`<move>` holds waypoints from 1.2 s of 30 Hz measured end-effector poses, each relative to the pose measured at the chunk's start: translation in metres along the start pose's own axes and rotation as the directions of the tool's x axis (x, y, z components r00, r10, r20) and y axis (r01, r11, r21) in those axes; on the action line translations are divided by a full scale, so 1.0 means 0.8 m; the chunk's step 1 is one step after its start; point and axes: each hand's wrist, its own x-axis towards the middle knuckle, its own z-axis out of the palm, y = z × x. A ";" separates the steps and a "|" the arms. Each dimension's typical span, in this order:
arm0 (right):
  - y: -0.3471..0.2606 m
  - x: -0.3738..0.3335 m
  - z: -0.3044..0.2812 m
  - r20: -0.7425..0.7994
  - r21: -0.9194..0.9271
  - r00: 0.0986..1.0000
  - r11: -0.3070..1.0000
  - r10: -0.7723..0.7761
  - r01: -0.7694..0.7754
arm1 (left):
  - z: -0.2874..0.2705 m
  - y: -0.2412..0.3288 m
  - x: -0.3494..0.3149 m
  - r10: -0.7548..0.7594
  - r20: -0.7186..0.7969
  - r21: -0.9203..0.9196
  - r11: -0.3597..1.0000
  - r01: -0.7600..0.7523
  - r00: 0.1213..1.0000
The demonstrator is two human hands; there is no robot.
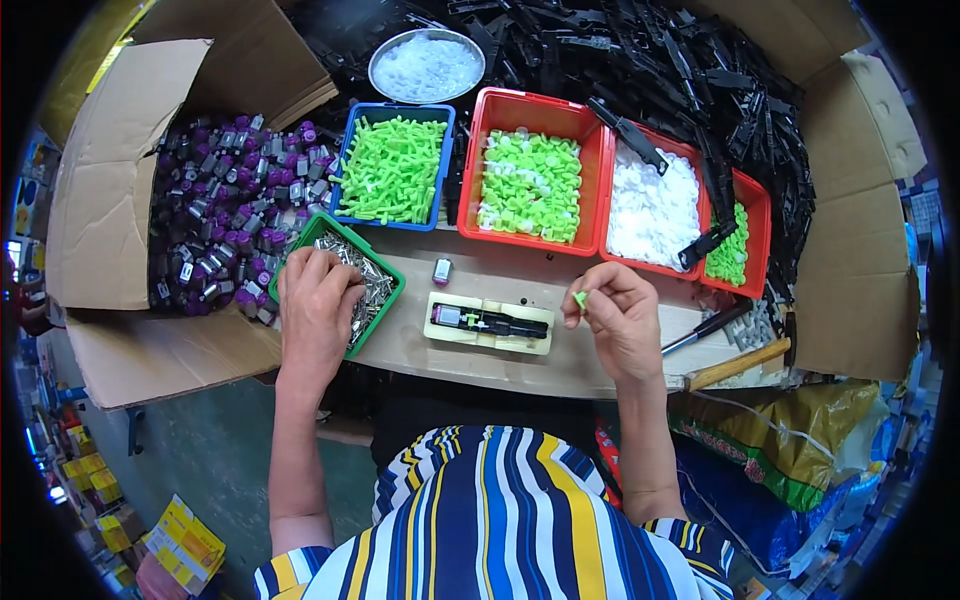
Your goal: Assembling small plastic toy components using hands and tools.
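My left hand (318,300) is over the green bin (398,290), its curled fingers down among small silver metal pins (372,278). What its fingertips pinch is hidden. Between the thumb and fingertips of my right hand (625,320) is a small bright-green plastic piece (580,299). Left of that hand, a cream fixture block (487,341) lies on the work surface. It cradles a long black plastic housing (510,325) with a grey-and-purple motor at its left end and a bit of green in the middle. One loose motor (442,270) stands behind the block.
Blue bin (440,200) of green sticks; red bins (470,190) of green and white pieces. Purple-ended motors (225,200) heap in a carton at left; black housings (560,50) pile behind, around a round dish (425,68). A wooden-handled tool (740,363) and screwdriver (705,330) lie at right.
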 end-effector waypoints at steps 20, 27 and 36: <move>0.040 -0.003 0.037 0.221 0.430 0.960 0.866 0.171 -0.254 | 0.020 0.116 -0.021 -0.263 0.331 -0.882 0.257 0.396 0.907; 0.051 -0.010 0.050 0.207 0.455 0.950 0.836 0.234 -0.305 | 0.035 0.142 -0.020 -0.212 0.317 -0.935 0.094 0.342 0.924; 0.060 -0.008 0.048 0.255 0.417 0.939 0.850 0.230 -0.321 | 0.036 0.132 -0.020 -0.164 0.434 -0.899 -0.134 0.416 0.886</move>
